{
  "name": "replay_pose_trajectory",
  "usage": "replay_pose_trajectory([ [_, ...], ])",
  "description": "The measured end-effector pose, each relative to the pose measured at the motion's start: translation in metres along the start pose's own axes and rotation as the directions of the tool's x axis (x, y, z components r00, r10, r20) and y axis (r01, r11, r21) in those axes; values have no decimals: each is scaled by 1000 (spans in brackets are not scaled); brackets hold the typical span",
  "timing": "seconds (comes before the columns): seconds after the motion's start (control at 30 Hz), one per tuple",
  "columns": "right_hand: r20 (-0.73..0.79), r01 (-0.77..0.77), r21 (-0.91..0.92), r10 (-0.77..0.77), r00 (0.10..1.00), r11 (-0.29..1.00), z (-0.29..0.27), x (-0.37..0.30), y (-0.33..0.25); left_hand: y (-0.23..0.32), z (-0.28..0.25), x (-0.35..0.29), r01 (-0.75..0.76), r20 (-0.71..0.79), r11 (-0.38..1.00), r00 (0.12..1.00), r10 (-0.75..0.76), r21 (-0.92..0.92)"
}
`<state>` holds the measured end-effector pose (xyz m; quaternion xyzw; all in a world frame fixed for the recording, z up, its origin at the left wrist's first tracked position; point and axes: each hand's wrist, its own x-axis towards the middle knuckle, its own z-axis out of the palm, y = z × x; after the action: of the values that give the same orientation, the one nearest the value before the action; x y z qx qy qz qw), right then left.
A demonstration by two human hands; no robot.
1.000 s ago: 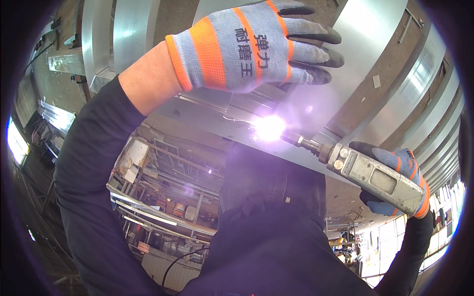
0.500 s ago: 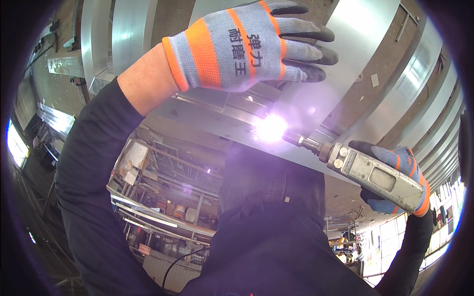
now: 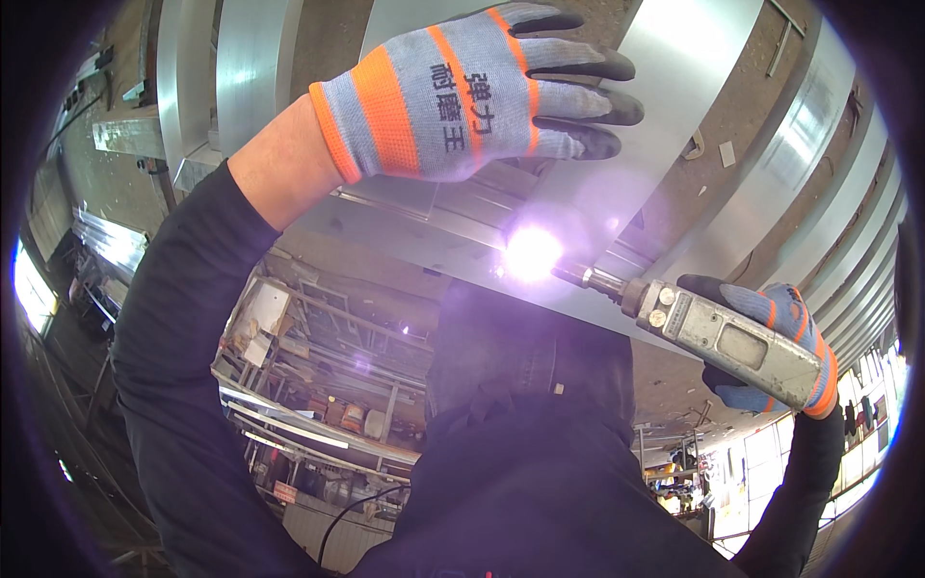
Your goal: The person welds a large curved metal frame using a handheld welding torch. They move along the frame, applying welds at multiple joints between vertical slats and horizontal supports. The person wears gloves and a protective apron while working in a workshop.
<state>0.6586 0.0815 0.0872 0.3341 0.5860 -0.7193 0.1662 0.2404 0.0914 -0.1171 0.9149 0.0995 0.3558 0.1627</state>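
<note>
My right hand (image 3: 805,328), in a grey and orange knit glove, is wrapped round a handheld welding torch (image 3: 737,339) with a scuffed metal body. The torch's nozzle points left, and a bright white-violet glare (image 3: 533,254) burns at its tip against a metal frame rail (image 3: 405,231). That glare hides the exact spot where tip and metal meet. Above it my left hand (image 3: 472,91), in a matching glove with dark fingertips, lies palm down with its fingers spread over the metal panel (image 3: 674,87). Whether the palm presses on the metal cannot be told.
Several long metal strips (image 3: 800,144) run in curved rows to the right. More panels (image 3: 255,58) stand at the upper left. Below the rail, a cluttered rack (image 3: 318,385) holds bars and loose parts. A small pale scrap (image 3: 726,154) lies on the floor.
My left hand has shifted slightly to the left, fingers still spread. The torch stays nearly in place with the glare still at its tip.
</note>
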Motion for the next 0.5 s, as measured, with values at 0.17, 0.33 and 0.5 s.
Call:
replay_pose_trajectory([
  [0.17,6,-7,49,7,1000,999,0,-3,1,6,1,5,17,18,1000,1000,-17,18],
  [0.33,78,-370,513,388,919,775,2,-16,5,12,-2,8,132,91,981,989,-120,-144],
  [0.5,-46,-16,173,24,999,985,4,-13,7,9,3,15,53,29,998,998,-53,-22],
])
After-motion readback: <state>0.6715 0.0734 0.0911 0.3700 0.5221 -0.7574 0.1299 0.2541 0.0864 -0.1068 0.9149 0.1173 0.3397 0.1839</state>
